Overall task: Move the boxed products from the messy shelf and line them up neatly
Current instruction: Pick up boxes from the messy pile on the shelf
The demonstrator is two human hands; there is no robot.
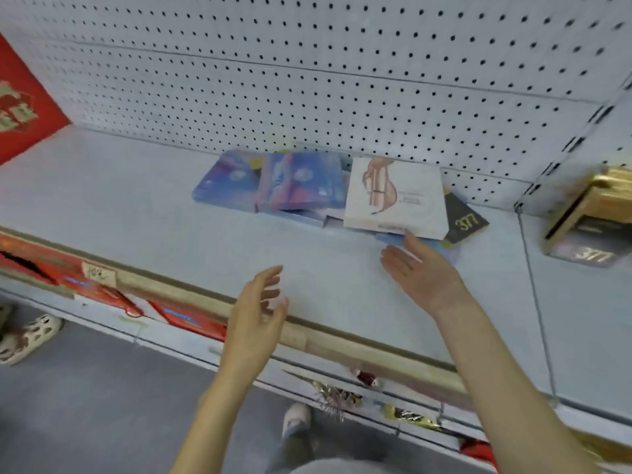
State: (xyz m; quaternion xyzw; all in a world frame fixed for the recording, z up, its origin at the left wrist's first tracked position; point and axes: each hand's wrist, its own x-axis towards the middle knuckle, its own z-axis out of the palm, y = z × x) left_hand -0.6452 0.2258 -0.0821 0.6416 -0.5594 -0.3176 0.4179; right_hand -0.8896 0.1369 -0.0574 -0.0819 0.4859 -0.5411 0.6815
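A loose pile of flat boxes lies at the back of the grey shelf (pixel 136 206). Two blue-purple boxes (pixel 225 181) (pixel 302 181) sit on the left of the pile. A white box (pixel 396 200) with a pink drawing lies on top at the right. A black box marked 377 (pixel 466 220) pokes out behind it. My right hand (pixel 424 271) reaches over the shelf, fingers straight, fingertips just short of the white box's front edge, above a blue box (pixel 390 238). My left hand (pixel 256 316) hovers over the shelf's front edge, fingers relaxed, holding nothing.
A white pegboard (pixel 342 80) backs the shelf. A wire divider (pixel 533 285) separates a right bay with gold-and-black boxes (pixel 591 220). A red packet (pixel 24 104) stands at the far left. Red packs (pixel 184 319) and foil-wrapped goods (pixel 407 413) fill the shelf below. A shoe (pixel 29 336) shows on the floor.
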